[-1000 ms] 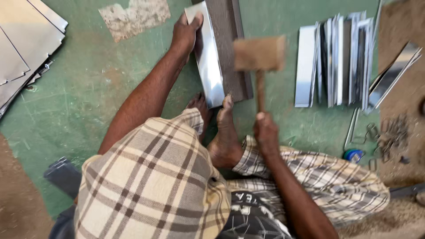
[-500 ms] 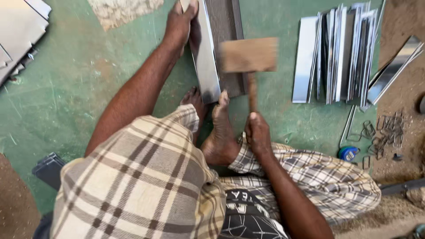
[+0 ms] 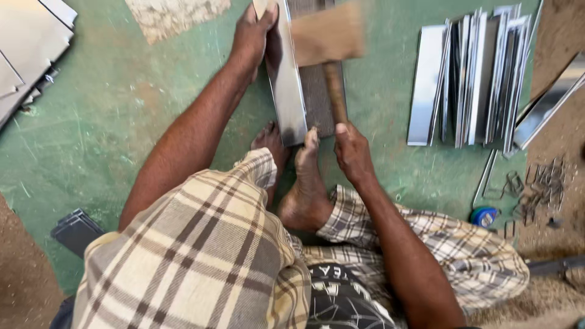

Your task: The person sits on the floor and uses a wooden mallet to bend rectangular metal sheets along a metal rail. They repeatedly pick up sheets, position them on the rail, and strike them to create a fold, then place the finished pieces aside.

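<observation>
My left hand [image 3: 251, 33] grips the far end of a shiny sheet-metal strip [image 3: 286, 79] that lies along a dark steel bar [image 3: 317, 97] on the green floor. My right hand [image 3: 352, 152] is closed around the handle of a wooden mallet [image 3: 328, 39]. The mallet's blurred head hovers over the strip's far part. Both my bare feet [image 3: 301, 176] press against the near end of the strip and bar. My legs in checked cloth fill the lower part of the view.
A stack of bent metal strips [image 3: 472, 76] lies to the right, with another angled piece [image 3: 548, 103] beyond. Small wire clips [image 3: 539, 183] and a blue tape measure [image 3: 484, 216] sit lower right. Flat metal sheets [image 3: 27, 49] lie upper left, a dark folded piece [image 3: 76, 228] lower left.
The mallet head has swung up and away along the strip and is now blurred. The view has shifted closer, and my left hand has stayed at the strip's far end.
</observation>
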{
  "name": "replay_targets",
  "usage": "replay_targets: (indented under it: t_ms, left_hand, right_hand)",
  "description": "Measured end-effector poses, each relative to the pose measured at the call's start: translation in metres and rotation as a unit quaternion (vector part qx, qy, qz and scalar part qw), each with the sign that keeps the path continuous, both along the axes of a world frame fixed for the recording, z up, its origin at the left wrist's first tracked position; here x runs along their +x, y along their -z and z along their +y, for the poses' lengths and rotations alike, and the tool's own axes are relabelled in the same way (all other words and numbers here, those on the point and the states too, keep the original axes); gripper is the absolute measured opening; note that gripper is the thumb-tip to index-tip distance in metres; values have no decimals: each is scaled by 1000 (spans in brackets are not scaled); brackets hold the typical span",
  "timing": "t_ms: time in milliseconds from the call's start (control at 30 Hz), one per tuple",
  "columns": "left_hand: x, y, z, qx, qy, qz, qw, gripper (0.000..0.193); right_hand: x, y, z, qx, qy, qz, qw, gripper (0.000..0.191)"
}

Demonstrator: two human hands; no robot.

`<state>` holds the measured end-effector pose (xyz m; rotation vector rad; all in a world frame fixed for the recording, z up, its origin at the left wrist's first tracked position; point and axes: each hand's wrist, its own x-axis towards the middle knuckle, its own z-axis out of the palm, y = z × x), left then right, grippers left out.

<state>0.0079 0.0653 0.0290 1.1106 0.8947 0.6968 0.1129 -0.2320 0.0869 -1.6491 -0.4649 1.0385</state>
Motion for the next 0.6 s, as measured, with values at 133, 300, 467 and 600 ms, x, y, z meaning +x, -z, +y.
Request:
replay_targets:
  t_ms: [133, 300, 467, 600]
  left_hand:
    - [0, -3, 0, 10, 4, -27, 1000, 43]
    - [-1, -6, -2, -18, -5, -5, 1000, 46]
    - [-1, -7, -2, -31, 30, -28, 999, 48]
    - [-1, -13, -4, 0, 20, -49, 999, 52]
  right_hand:
    - [3, 4, 10, 153, 99, 68, 981, 51]
    - [9, 13, 24, 37, 8, 37, 999, 60]
    - [18, 22, 38, 132, 86, 152, 976, 51]
    - [23, 26, 49, 90, -14, 117, 989, 60]
